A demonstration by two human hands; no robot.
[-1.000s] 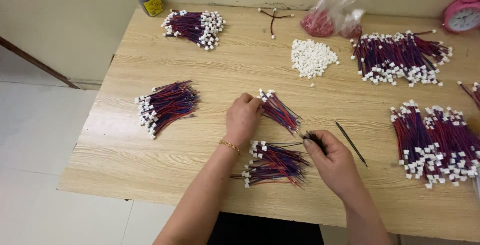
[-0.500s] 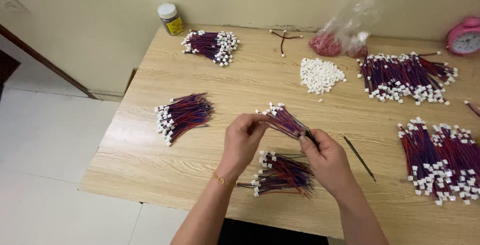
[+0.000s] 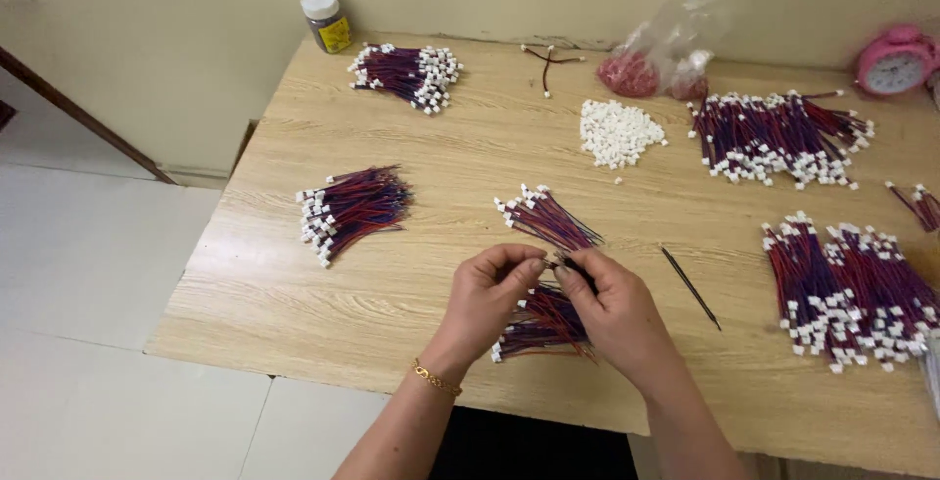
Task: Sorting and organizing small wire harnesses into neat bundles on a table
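I have my left hand point(image 3: 490, 294) and right hand point(image 3: 612, 309) pinched together on one thin wire point(image 3: 560, 263) above the bundle point(image 3: 543, 323) on the tabletop point(image 3: 411, 284); it looks light and limp, so I judge a grip beside its connector safest.

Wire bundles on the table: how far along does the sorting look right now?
Looks done: bundles with white connectors lie grouped at the far left, mid left and right. In hand: the left hand and right hand pinch the end of a small bundle over another bundle. Left: a pile of loose white connectors and a thin black tool lie untouched.
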